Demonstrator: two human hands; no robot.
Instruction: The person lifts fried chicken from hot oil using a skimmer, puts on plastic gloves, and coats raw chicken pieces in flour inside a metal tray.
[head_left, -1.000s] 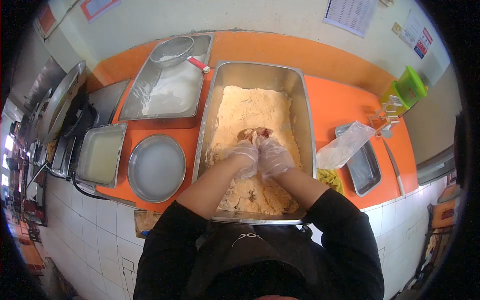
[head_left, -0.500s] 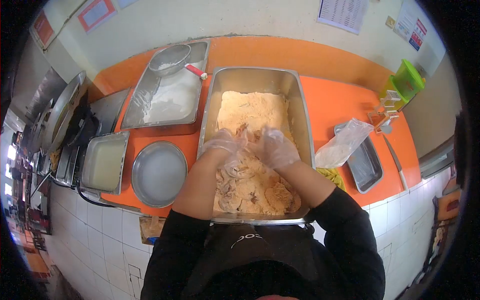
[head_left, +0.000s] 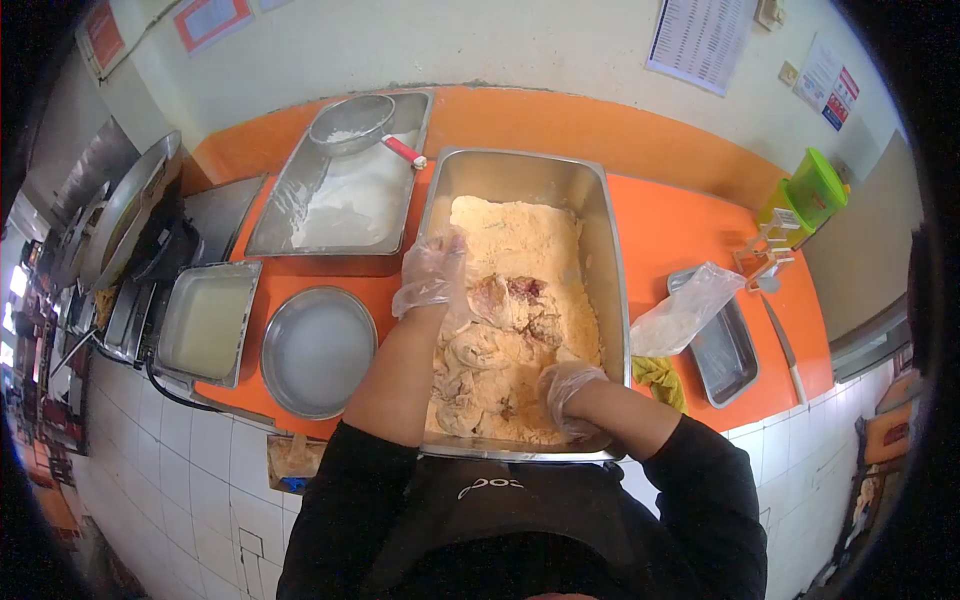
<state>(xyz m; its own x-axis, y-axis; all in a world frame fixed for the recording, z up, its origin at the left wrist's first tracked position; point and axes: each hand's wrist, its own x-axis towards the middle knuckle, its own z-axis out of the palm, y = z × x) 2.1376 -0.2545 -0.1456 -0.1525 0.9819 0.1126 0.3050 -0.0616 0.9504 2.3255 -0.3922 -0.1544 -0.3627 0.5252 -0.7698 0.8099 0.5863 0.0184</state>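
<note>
At ten o'clock, we cannot tell whether the gloved left hand (head_left: 437,270) grips anything; at half past four, the right hand (head_left: 572,398) hides its fingertips from us. The left forearm (head_left: 395,375) covers part of the deep pan's (head_left: 616,270) rim at eight. At three, we see a plastic bag (head_left: 680,315) hiding part of a small tray (head_left: 728,365). The print on a wall sheet (head_left: 703,45) at one is too small for us to read, and the upper edge crops it.
</note>
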